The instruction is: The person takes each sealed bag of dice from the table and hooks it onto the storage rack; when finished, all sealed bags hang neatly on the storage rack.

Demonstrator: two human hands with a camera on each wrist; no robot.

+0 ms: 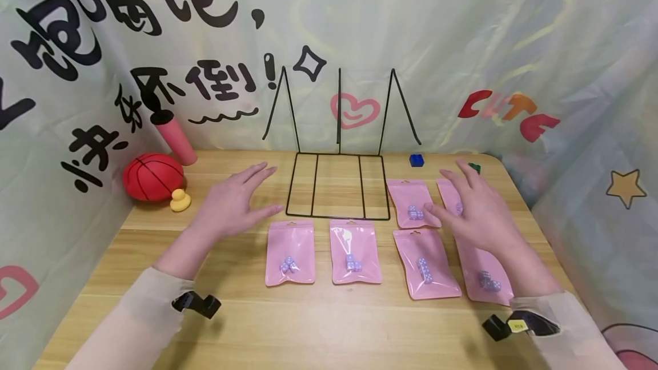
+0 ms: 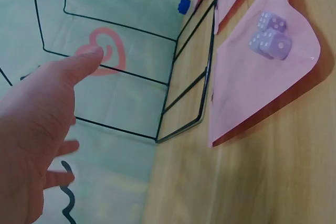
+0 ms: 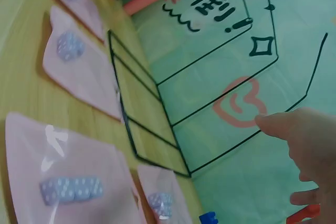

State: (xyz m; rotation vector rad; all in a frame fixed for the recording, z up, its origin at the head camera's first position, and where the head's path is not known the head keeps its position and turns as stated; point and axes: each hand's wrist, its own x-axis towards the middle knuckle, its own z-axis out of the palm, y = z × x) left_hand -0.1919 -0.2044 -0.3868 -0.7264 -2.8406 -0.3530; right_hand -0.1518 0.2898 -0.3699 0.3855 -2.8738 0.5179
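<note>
A black wire display rack (image 1: 339, 217) stands at the middle back, its prongs pointing up. My left hand (image 1: 231, 201) hovers left of the rack, fingers spread, holding nothing. Over the right-hand bags, my right hand (image 1: 480, 210) is also spread and holds nothing; it partly hides two of them. Several pink zip bags with pale purple dice lie flat: one bag (image 1: 290, 241) in front of the rack's left side, another bag (image 1: 367, 247) beside it, and a tilted bag (image 1: 411, 241) further right. Behind that lies a bag (image 1: 403, 196) near the rack's right corner.
At the back left are a red toy basketball (image 1: 153, 177), a yellow rubber duck (image 1: 180, 200) and a pink cylinder with a black top (image 1: 176, 140). A blue block (image 1: 417, 160) and a partly hidden green block (image 1: 475, 168) sit at the back right. Printed cloth surrounds the table.
</note>
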